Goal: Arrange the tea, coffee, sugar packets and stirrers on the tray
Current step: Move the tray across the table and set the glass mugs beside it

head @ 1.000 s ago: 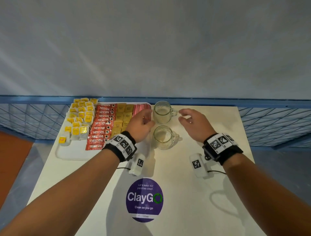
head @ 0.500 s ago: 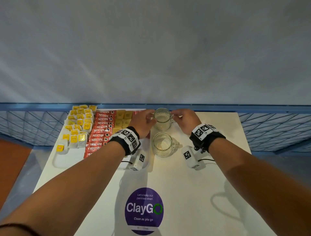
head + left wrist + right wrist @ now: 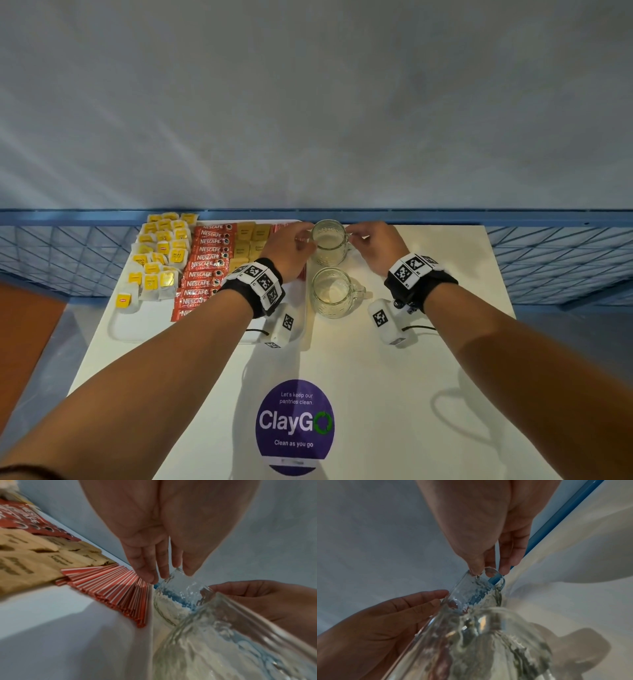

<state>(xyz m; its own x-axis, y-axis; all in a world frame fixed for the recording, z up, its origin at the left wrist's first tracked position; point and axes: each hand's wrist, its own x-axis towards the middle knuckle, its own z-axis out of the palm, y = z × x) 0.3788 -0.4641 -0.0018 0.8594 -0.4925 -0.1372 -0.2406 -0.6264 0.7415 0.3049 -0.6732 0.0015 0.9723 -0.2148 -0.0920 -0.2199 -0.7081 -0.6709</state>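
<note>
A white tray (image 3: 137, 329) on the left of the table carries yellow tea bags (image 3: 161, 250), red Nescafe coffee packets (image 3: 205, 267), brown sugar packets (image 3: 248, 240) and red-and-white stirrers (image 3: 116, 588) along its right side. Two empty glass mugs stand just right of the tray. My left hand (image 3: 291, 246) pinches the rim of the far mug (image 3: 330, 243) on its left side. My right hand (image 3: 373, 246) pinches that mug's handle and rim on the right. The near mug (image 3: 334, 293) stands untouched between my wrists.
A blue rail (image 3: 445, 217) runs along the table's back edge, just behind the far mug, with blue mesh on both sides. A purple ClayGo sticker (image 3: 294, 425) lies on the table's near middle. The tray's front part is bare.
Both hands have moved forward to the far mug. The right hand came in from the right onto its handle, and the left hand's fingers closed on its rim.
</note>
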